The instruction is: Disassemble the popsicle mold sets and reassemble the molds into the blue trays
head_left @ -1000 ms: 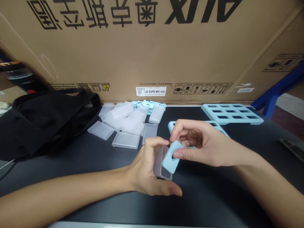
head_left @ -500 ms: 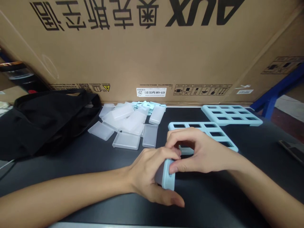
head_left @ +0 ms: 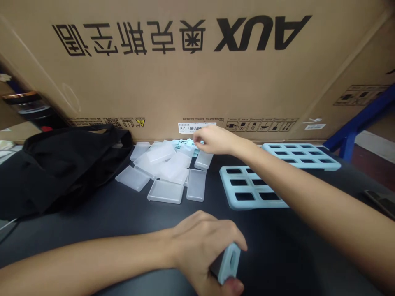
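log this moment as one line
left hand: holds blue-capped box | right hand: at blue lids by clear boxes | blue grid tray: on table

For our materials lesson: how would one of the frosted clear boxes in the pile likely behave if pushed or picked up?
The frosted boxes look thin-walled and hollow, so probably light. Lying flat on the smooth black table, one would likely slide rather than roll or tip. Loosely overlapped, a pushed one may shift its neighbours.

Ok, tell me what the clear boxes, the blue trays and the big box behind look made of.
Clear boxes: frosted translucent plastic, probably; the dark table shows through. Blue trays: matte opaque moulded plastic, with even grid openings. Big box: brown cardboard, printed in black.
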`<state>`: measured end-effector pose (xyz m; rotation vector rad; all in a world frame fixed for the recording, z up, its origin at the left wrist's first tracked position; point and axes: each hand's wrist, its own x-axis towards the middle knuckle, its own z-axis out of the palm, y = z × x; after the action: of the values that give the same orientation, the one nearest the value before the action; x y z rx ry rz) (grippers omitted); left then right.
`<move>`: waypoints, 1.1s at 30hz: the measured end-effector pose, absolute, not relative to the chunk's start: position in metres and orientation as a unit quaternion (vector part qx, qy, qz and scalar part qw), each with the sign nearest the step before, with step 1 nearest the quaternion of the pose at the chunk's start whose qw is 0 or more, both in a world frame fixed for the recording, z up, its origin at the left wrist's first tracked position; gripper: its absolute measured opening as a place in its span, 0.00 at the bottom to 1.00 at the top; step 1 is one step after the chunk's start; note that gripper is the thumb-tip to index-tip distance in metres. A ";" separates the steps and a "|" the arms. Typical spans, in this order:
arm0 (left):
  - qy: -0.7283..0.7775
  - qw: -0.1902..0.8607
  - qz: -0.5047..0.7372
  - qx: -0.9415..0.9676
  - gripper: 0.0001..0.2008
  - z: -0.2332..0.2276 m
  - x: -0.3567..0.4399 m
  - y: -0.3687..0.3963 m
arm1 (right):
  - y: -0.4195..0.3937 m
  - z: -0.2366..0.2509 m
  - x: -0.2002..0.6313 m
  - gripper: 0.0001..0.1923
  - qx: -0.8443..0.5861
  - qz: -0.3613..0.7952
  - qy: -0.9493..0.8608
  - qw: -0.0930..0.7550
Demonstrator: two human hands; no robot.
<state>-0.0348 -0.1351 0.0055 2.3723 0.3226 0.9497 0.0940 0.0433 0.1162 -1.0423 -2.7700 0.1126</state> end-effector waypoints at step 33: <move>0.200 0.533 0.249 0.784 0.24 0.037 -0.051 -0.118 | 0.007 0.130 0.110 0.32 -0.339 0.206 -0.875 0.279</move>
<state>-0.0513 -0.1177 0.0366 1.8686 0.4776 0.5935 0.1096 0.0070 0.1302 -0.9082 -2.3456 0.5521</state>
